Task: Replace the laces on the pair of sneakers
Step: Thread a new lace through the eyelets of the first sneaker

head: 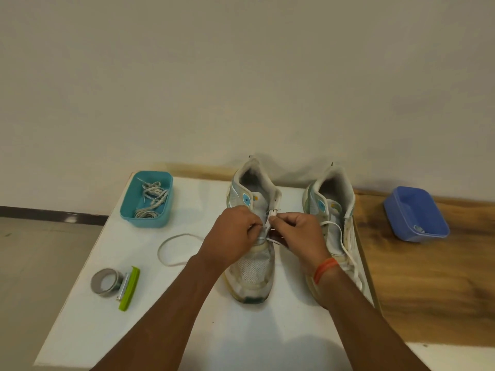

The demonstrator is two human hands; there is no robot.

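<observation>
Two worn white sneakers stand side by side on a white board [187, 330], toes toward me. Both my hands work over the eyelets of the left sneaker [253, 271]. My left hand [233, 231] pinches a white lace [171, 250] at the shoe's left side; that lace loops out over the board to the left. My right hand [297, 232] pinches the lace end at the shoe's right eyelet row. A white lace runs loosely down the right sneaker [332, 226], my right forearm crossing its toe.
A teal tub [128, 207] at the back left holds several dirty old laces. A roll of grey tape [104, 282] and a green-handled tool [130, 289] lie front left. A blue tub [417, 218] sits on the wooden surface [428, 290] to the right.
</observation>
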